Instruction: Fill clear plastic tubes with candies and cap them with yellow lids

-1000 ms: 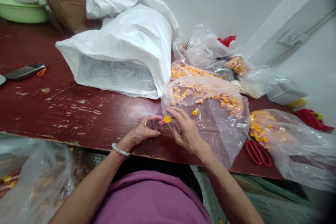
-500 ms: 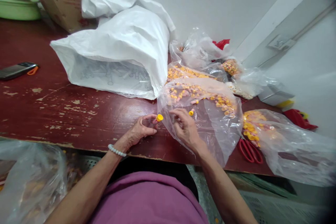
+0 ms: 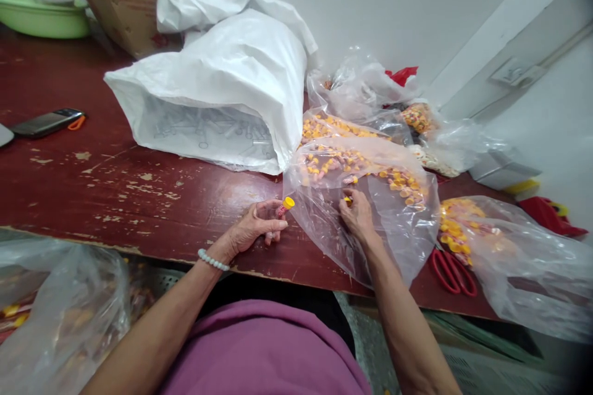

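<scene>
My left hand [image 3: 259,222], with a pale bead bracelet at the wrist, is closed round a small clear tube with a yellow cap [image 3: 289,202] and reddish contents. Over the clear plastic bag [image 3: 319,222], my right hand [image 3: 357,213] pinches a yellow-capped piece [image 3: 348,200], mostly covered by the fingers. Several more yellow-topped pieces [image 3: 403,182] lie on the bag around and beyond that hand. Behind my left hand a white sack [image 3: 231,68] gapes toward me, with clear tubes [image 3: 222,129] inside.
The worn red table [image 3: 139,197] carries a phone [image 3: 50,122] at left and red scissors [image 3: 451,270] at right. A green basin [image 3: 46,18] and a cardboard box [image 3: 120,0] stand behind. Another bag [image 3: 532,265] lies at the right.
My right hand has moved right, away from my left hand, and closed on a yellow-capped piece on the bag. My left hand still holds its tube. The view has shifted slightly.
</scene>
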`<state>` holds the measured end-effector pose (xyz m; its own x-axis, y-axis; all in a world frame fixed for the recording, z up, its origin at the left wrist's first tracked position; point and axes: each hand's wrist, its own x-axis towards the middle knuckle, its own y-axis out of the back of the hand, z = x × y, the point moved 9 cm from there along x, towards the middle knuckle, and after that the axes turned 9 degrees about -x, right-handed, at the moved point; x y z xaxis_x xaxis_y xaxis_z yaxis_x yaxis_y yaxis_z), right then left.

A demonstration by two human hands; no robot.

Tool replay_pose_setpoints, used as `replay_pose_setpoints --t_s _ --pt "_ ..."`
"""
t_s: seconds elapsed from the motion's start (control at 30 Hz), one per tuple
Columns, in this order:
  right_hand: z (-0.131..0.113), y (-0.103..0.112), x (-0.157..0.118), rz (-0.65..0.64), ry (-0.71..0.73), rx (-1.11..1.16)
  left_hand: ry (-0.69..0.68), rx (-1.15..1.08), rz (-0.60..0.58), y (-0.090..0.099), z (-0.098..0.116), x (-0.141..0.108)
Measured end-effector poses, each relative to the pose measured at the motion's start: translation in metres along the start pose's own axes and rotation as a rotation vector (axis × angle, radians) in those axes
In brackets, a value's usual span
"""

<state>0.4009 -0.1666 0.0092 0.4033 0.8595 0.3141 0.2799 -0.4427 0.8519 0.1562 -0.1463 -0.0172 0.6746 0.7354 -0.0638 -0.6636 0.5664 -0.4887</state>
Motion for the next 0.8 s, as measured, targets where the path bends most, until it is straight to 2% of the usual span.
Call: replay_pose_setpoints --t_s 0.1,0.23,0.33,0.4,0.57,0.67,0.8 --pt "-0.043 0.013 -0.021 -0.023 0.079 0.136 -0.004 0.043 0.026 0.004 -0.003 0.001" --pt "-0.127 0.034 -0.055 -0.084 0.424 0.392 -0.025 0.124 0.062 0.008 -0.003 0.001" --pt "-0.159 0.037 -0.069 -0.138 0.548 0.401 -0.058 0.191 0.077 0.011 -0.003 0.001" --pt "-0.164 0.035 -0.07 -0.148 0.551 0.372 -0.065 0.196 0.063 0.01 -0.005 0.002" --pt "-0.153 0.032 -0.064 -0.148 0.484 0.403 -0.055 0.206 0.062 0.01 -0.006 0.003" --pt "-0.154 0.035 -0.068 -0.059 0.555 0.273 -0.065 0.218 0.082 0.01 -0.003 0.003" --pt "-0.17 0.021 -0.088 -0.049 0.696 0.013 -0.066 0.208 0.086 0.011 -0.004 0.004"
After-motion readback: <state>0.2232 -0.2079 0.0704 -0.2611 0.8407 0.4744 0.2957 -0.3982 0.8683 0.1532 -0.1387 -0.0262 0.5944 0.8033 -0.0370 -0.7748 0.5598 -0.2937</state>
